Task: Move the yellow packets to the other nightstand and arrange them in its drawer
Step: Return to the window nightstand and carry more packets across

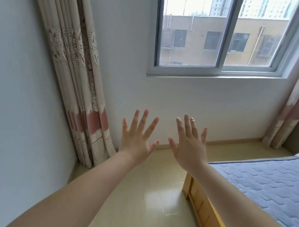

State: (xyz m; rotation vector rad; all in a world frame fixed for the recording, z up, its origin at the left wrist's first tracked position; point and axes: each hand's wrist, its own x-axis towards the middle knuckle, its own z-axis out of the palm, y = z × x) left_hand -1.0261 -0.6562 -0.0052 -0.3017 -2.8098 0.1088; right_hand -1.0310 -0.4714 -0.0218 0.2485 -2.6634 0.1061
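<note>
My left hand (137, 137) and my right hand (189, 144) are stretched out in front of me, side by side, backs toward the camera. All fingers are spread and straight, and neither hand holds anything. Both hang in the air before the white wall under the window. No yellow packets, nightstand or drawer appear in this view.
A bed with a blue quilted mattress (269, 185) and a wooden frame (202, 206) fills the lower right. A patterned curtain (79, 74) hangs in the left corner, another curtain (293, 111) at the right. A window (219, 32) is above; beige tiled floor (147, 194) runs between wall and bed.
</note>
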